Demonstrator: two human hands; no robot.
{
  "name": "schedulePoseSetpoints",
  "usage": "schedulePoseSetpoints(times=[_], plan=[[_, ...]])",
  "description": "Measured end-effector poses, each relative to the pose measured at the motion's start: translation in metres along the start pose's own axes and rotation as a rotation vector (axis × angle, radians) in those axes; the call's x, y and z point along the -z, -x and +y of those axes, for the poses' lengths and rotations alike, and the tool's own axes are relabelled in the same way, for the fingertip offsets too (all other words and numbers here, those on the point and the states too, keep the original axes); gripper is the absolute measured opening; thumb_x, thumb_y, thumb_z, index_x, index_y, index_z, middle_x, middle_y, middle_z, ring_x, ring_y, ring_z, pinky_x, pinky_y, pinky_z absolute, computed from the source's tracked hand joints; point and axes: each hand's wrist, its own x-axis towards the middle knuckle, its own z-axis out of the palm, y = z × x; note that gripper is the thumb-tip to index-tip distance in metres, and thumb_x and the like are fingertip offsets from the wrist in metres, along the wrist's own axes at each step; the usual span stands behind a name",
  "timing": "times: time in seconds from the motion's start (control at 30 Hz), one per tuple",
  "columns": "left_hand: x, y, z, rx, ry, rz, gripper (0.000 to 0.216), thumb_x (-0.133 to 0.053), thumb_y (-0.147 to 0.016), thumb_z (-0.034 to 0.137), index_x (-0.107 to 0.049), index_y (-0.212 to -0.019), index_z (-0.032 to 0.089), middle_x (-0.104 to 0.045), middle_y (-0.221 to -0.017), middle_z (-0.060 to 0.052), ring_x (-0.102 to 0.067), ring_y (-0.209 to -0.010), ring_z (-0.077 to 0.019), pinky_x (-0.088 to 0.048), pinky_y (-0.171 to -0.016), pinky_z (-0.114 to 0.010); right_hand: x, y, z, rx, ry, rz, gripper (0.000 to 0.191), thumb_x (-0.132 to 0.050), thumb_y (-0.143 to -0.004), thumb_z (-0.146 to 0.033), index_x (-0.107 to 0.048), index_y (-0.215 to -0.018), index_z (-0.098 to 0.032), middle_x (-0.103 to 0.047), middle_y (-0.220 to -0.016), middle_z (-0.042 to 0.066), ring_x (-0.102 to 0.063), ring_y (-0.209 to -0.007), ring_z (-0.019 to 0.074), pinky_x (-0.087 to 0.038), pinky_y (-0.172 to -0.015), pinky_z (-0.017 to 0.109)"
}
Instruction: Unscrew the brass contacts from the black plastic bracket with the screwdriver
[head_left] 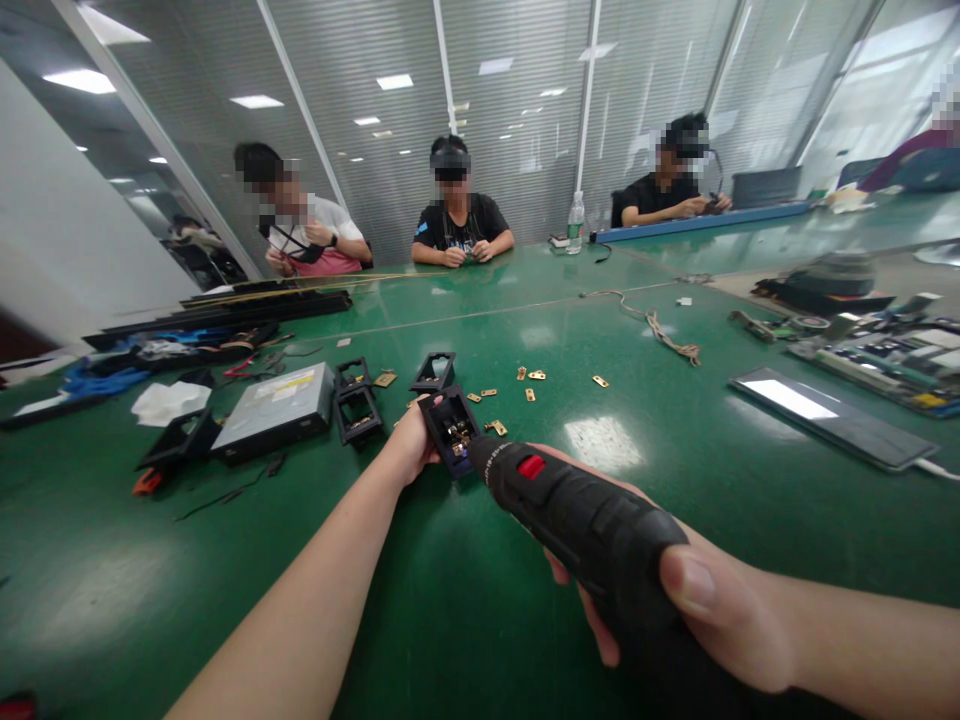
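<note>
In the head view, my left hand grips a black plastic socket box with brass-coloured metal parts inside, tilted toward me. My right hand is wrapped round a black cordless drill with a red switch on top. The drill's nose points into the box's open side; its tip is hidden there. Just behind and left of the box stand more black frames, one with another frame nearby. Several small brass plates lie scattered beyond the box on the green table.
A silver disc drive and a black frame lie at left. On the right are a phone-like slab with a white cable, circuit boards and a cord. Several people sit across the table near a water bottle.
</note>
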Motion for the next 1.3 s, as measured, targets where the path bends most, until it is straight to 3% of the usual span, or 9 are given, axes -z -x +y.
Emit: schedulePoseSetpoints(times=[0.17, 0.6, 0.87, 1.3], plan=[[-0.002, 0.003, 0.001, -0.001, 0.016, 0.015, 0.019, -0.056, -0.092, 0.036, -0.062, -0.084, 0.020, -0.060, -0.054, 0.000, -0.054, -0.036, -0.0148, -0.028, -0.031, -0.019, -0.006, -0.002, -0.009, -0.033, 0.022, 0.007, 0.095, -0.064, -0.090, -0.076, -0.026, -0.162, -0.026, -0.053, -0.109, 0.009, -0.058, -0.071, 0.0110, -0.049, -0.058, 0.019], [-0.001, 0.001, 0.000, 0.018, 0.001, 0.017, 0.021, -0.056, -0.092, 0.038, -0.063, -0.083, 0.019, -0.063, -0.058, -0.002, -0.057, -0.040, -0.0165, -0.032, -0.033, -0.021, -0.007, -0.007, -0.011, -0.022, 0.038, -0.001, 0.095, -0.063, -0.090, -0.075, -0.028, -0.162, -0.025, -0.051, -0.102, 0.006, -0.056, -0.068, 0.0112, -0.046, -0.056, 0.019], [-0.003, 0.002, 0.002, 0.009, 0.016, 0.020, 0.017, -0.059, -0.089, 0.038, -0.063, -0.087, 0.021, -0.062, -0.056, -0.001, -0.057, -0.039, -0.0173, -0.033, -0.034, -0.021, -0.006, -0.004, -0.012, -0.063, 0.042, 0.011, 0.106, -0.067, -0.087, -0.074, -0.018, -0.166, -0.023, -0.053, -0.105, 0.008, -0.058, -0.070, 0.0120, -0.049, -0.058, 0.021], [-0.002, 0.001, 0.000, -0.010, 0.016, 0.021, 0.020, -0.062, -0.086, 0.039, -0.066, -0.087, 0.019, -0.063, -0.055, -0.001, -0.057, -0.038, -0.0161, -0.032, -0.032, -0.020, -0.007, -0.006, -0.015, -0.046, 0.044, -0.003, 0.100, -0.065, -0.088, -0.077, -0.024, -0.164, -0.026, -0.052, -0.106, 0.008, -0.058, -0.070, 0.0126, -0.049, -0.058, 0.022]])
